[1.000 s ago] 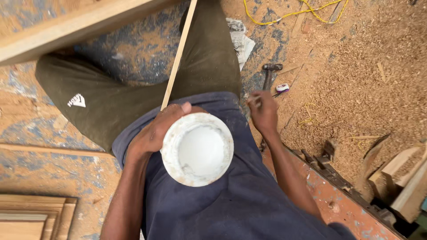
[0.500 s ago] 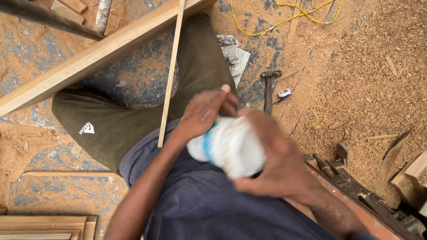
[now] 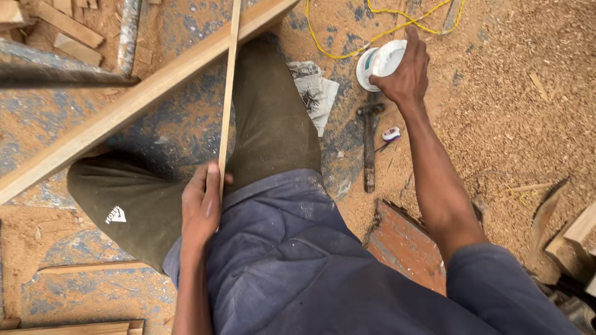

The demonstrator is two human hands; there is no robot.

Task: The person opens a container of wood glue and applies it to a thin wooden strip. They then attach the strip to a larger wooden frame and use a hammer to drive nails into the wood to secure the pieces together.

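Observation:
My right hand (image 3: 405, 68) is stretched out over the sawdust floor, gripping a white round plastic container (image 3: 379, 62) from above. My left hand (image 3: 202, 208) rests on my lap, fingers around the near end of a thin wooden strip (image 3: 228, 93) that runs up across my olive trouser leg (image 3: 267, 124). A hammer (image 3: 369, 146) lies on the floor just below the container.
A long timber plank (image 3: 143, 96) crosses diagonally at upper left. A yellow cord (image 3: 372, 28) loops at the top. A crumpled paper (image 3: 316, 93), a small white object (image 3: 391, 133), a rusty metal piece (image 3: 403, 245) and wood offcuts (image 3: 574, 239) lie around.
The container has gone from my lap, where both hands held it, out to the floor in my right hand. My left hand has dropped onto the thin wooden strip.

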